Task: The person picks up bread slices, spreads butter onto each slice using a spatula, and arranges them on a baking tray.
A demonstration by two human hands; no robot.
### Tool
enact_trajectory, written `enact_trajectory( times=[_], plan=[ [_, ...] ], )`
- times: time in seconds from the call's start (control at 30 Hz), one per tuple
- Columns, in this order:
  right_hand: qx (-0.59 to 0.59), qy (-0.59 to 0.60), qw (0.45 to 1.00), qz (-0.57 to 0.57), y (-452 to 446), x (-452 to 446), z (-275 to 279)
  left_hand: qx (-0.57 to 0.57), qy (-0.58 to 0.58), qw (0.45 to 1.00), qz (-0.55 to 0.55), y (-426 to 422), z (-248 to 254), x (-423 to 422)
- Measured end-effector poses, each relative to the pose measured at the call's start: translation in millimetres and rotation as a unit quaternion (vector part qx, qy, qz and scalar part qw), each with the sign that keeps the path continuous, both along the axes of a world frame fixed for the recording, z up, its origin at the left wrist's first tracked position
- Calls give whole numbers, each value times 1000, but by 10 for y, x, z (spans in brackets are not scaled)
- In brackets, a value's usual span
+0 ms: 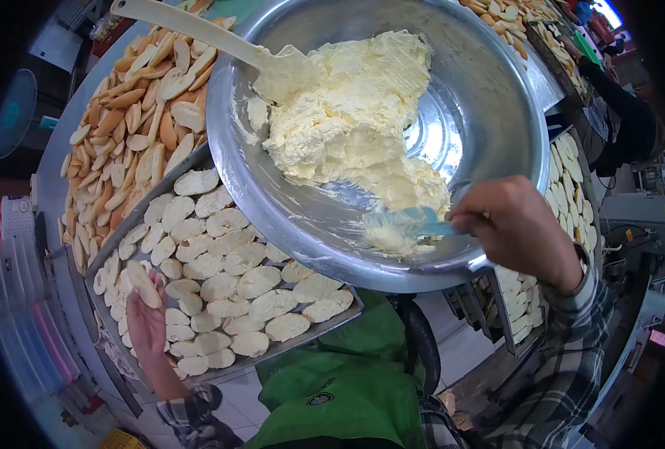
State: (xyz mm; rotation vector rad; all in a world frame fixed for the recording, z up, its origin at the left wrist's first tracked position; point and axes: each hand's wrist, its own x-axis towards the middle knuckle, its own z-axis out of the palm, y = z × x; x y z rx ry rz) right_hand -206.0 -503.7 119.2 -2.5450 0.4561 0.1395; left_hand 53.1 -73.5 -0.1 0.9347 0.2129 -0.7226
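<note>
My right hand (504,224) is closed round the handle of a light blue spatula (422,223). The spatula's blade, smeared with cream, lies against the near inner side of a large metal bowl (497,112). Pale yellow cream (340,112) is heaped in the bowl. At the left, my left hand (147,322) holds a bread slice (144,284) by its edge above a metal tray (310,327). Rows of oval bread slices (257,281) with a pale coating cover this tray.
A large white paddle (190,26) leans in the bowl over its far left rim. Plain bread slices (134,123) are piled at the upper left. More filled trays (523,299) stand at the right. A person (620,112) is at the upper right.
</note>
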Motion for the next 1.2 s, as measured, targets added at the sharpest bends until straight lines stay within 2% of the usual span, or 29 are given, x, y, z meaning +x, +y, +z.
enact_trajectory(
  times=[0.03,0.13,0.17,0.23,0.3,0.37,0.43,0.5,0.6,0.63,0.73,0.9,0.97,1.0,1.1,1.17,1.2],
  plan=[
    [-1,-1,1000,0,-24,-26,23,-1,-1,1000,0,-44,44,-126],
    [37,68,991,-108,-98,-117,81,-25,2,1000,7,-78,124,-435],
    [35,65,992,-106,-107,-153,86,-27,-1,1000,9,-58,123,-526],
    [111,124,977,-132,-105,-210,63,11,-56,998,-22,-38,126,-711],
    [140,117,975,-125,-29,-249,35,34,-98,994,-40,-105,127,-883],
    [310,84,936,-142,98,-269,10,22,-115,991,-61,-205,93,-986],
    [340,32,933,-111,372,-229,-10,12,-134,988,-72,-377,134,-1131],
    [402,-43,907,-115,730,-193,-86,-65,-124,985,-101,-486,103,-1187],
    [443,-143,880,-97,1207,-199,-338,-89,-96,984,-118,-636,289,-1336],
    [439,-212,870,-75,1353,-178,-453,-96,-76,985,-123,-643,355,-1380],
    [421,-310,851,-41,1687,-113,-732,-112,-67,984,-123,-597,437,-1494],
    [393,-342,853,-20,1996,-40,-946,-153,-58,982,-93,-455,412,-1582],
    [300,-349,888,-3,1968,-77,-986,-157,-61,985,-47,-388,327,-1583],
    [251,-358,899,-32,1937,-86,-1008,-158,-62,984,-46,-364,319,-1583],
    [223,-371,899,-69,1843,-150,-955,-160,-79,984,7,-344,318,-1558],
    [260,-360,893,-67,1908,-160,-906,-105,-161,981,-3,-350,322,-1555],
    [298,-350,886,-66,1952,-158,-884,-106,-160,981,-3,-365,321,-1555]
  ],
)
